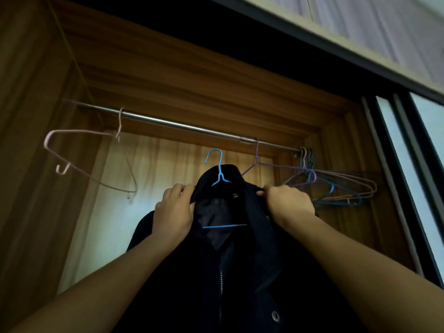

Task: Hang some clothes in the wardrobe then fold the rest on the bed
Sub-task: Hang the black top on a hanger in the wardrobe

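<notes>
Our dark jacket (240, 272) sits on a blue hanger (219, 174) just below the rail (168, 122), the hook not touching it. Our left hand (174, 212) curls round the fabric left of the collar, and our right hand (288, 204) pinches it on the other side. Inside the wardrobe (36, 140), a pink hanger (89, 162) hangs near the rail's left end and a bunch of bare hangers (336, 186) crowds its right end.

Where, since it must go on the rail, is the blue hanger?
Head view, centre: the blue hanger sits in the dark jacket, hook below the rail.
</notes>
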Tool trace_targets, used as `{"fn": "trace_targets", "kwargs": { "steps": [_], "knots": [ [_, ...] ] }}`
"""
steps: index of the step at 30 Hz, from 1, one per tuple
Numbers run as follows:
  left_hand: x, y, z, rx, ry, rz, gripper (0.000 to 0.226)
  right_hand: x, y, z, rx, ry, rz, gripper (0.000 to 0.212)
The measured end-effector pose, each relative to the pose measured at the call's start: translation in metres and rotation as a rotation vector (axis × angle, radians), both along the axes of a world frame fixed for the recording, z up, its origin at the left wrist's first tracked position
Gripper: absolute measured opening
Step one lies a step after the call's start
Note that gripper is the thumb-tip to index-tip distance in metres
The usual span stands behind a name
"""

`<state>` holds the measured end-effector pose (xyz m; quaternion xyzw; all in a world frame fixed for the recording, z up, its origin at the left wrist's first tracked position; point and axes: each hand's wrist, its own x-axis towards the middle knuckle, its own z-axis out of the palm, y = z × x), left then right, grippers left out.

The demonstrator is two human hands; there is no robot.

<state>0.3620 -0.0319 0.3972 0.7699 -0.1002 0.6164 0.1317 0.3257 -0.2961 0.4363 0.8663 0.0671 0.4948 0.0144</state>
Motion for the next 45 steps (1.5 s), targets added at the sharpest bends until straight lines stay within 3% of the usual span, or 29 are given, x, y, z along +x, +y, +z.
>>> {"fn": "trace_targets", "kwargs": {
  "steps": [6, 13, 19, 23, 30, 34, 39, 42, 45],
  "knots": [
    [0.011, -0.038, 0.038, -0.322, 0.129, -0.487, 0.023, -0.005, -0.004, 0.051, 0.031, -0.065, -0.074, 0.040],
    [0.021, -0.079, 0.096, -0.363, 0.340, -0.712, 0.026, -0.001, -0.017, 0.090, 0.060, -0.102, -0.148, 0.038],
    [0.037, -0.098, 0.112, -0.265, 0.375, -0.823, 0.082, 0.014, -0.025, 0.122, 0.091, -0.129, -0.214, 0.023],
    [0.059, -0.094, 0.120, -0.232, 0.342, -0.774, 0.085, 0.034, -0.020, 0.131, 0.095, -0.092, -0.221, 0.022],
    [0.087, -0.081, 0.095, -0.214, 0.353, -0.648, 0.067, 0.072, -0.012, 0.105, 0.038, 0.009, -0.240, 0.028],
    [0.095, -0.079, 0.079, -0.145, 0.312, -0.572, 0.069, 0.073, -0.008, 0.095, -0.013, -0.076, -0.237, 0.033],
    [0.089, -0.081, 0.070, -0.058, 0.294, -0.526, 0.070, 0.085, -0.001, 0.071, -0.419, -0.236, -0.343, 0.064],
    [0.081, -0.079, 0.063, -0.025, 0.295, -0.472, 0.065, 0.092, 0.003, 0.048, -0.619, -0.288, -0.209, 0.047],
    [0.072, -0.074, 0.057, -0.015, 0.295, -0.452, 0.061, 0.090, 0.009, 0.021, -0.608, -0.192, -0.172, 0.041]
  ]
}}
